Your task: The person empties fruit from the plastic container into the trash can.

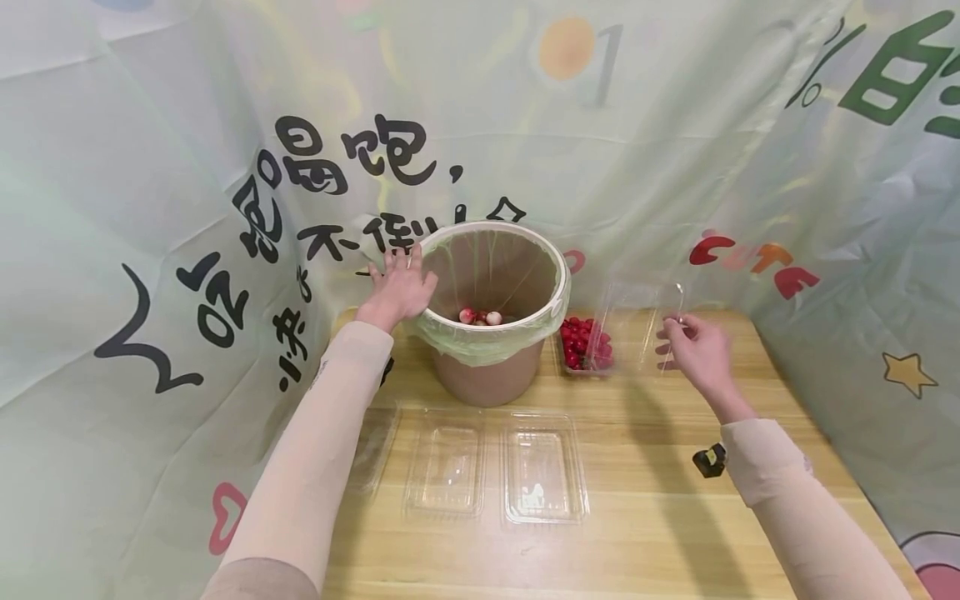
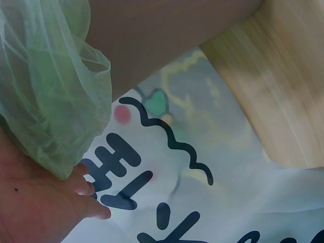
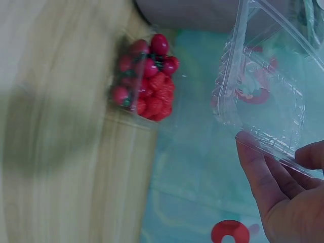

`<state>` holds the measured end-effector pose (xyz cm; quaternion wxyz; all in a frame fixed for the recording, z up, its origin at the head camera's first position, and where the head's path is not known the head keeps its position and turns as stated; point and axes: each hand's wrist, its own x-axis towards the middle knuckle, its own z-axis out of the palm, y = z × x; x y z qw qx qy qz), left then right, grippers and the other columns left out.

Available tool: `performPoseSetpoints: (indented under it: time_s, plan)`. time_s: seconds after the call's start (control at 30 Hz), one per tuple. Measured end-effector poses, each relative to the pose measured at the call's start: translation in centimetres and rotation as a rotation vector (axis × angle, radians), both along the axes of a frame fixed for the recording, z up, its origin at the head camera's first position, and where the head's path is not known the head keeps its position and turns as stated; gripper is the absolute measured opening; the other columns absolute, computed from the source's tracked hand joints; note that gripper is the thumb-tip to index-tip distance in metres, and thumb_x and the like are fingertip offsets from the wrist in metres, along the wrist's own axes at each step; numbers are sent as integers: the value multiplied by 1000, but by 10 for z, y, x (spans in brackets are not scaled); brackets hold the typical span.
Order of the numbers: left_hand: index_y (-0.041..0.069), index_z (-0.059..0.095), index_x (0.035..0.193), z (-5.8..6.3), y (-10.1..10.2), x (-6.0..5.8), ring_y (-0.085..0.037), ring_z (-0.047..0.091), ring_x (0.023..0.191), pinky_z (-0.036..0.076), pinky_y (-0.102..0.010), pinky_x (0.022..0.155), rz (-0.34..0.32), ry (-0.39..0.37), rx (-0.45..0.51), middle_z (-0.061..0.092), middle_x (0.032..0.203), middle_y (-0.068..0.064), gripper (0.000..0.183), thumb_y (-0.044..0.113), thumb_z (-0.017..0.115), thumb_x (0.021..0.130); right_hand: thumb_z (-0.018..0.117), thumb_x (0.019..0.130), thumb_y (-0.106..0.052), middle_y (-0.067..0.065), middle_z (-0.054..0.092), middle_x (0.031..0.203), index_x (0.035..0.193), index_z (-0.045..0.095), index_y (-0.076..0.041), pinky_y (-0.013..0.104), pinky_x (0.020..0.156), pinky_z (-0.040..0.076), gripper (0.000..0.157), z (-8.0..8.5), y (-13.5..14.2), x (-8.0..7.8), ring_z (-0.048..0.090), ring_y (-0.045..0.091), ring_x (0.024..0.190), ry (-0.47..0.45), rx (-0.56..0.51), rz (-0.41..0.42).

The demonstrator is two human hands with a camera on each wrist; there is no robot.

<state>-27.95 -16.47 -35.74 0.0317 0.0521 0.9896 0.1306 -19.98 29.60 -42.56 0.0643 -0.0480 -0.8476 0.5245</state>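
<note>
My right hand (image 1: 697, 350) pinches the edge of a clear plastic box (image 1: 641, 321) between thumb and fingers, lifted above the table's right side. In the right wrist view the thumb lies against one side of this see-through box (image 3: 230, 104). My left hand (image 1: 401, 287), fingers spread, rests at the left rim of a brown bin (image 1: 487, 379). A pale green bag (image 1: 480, 343) lines the bin and folds over its rim; in the left wrist view the bag (image 2: 50, 101) hangs beside the hand. Several red and whitish round fruits (image 1: 480, 317) lie inside the bin.
A clear box of red fruits (image 1: 576, 343) stands right of the bin, partly seen through the lifted box. Before the bin lie clear plastic trays (image 1: 543, 467) on the wooden table (image 1: 615, 550). Printed cloth (image 1: 645, 167) encloses the table's back and sides.
</note>
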Motion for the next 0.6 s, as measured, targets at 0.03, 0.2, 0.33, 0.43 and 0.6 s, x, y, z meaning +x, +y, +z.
performPoseSetpoints:
  time_s: [0.03,0.2,0.33,0.43,0.6]
  plan:
    - [4,4,169,0,0,0,-51,0,162,-4,-73,127,1,2,1,7,173,-32,76,47,19,108,45,110,-30,-15,68,88,139,59,9,36,65,66,51,-3,0,2,69,-4,69,-2,10,2]
    - [4,4,169,1,0,1,-51,0,162,-4,-73,127,0,2,3,7,173,-33,77,48,19,108,44,111,-32,27,72,113,132,62,7,35,64,66,48,-15,-1,10,72,2,73,-19,55,12]
    - [4,5,169,1,0,2,-51,1,162,-3,-73,127,6,2,7,7,173,-32,77,48,19,108,43,111,-32,39,67,123,133,61,9,35,64,66,50,-24,0,15,76,10,77,-43,63,31]
    - [4,5,169,1,0,2,-51,0,162,-5,-73,127,6,-5,9,6,173,-32,77,48,19,108,43,111,-31,41,67,123,135,60,11,35,63,66,51,-32,1,19,78,17,78,-50,74,45]
    - [4,2,169,1,0,1,-50,-2,162,-6,-72,127,-1,-10,3,4,173,-32,77,48,17,108,42,111,-28,40,68,120,137,58,13,37,63,66,52,-44,5,27,79,30,82,-58,102,51]
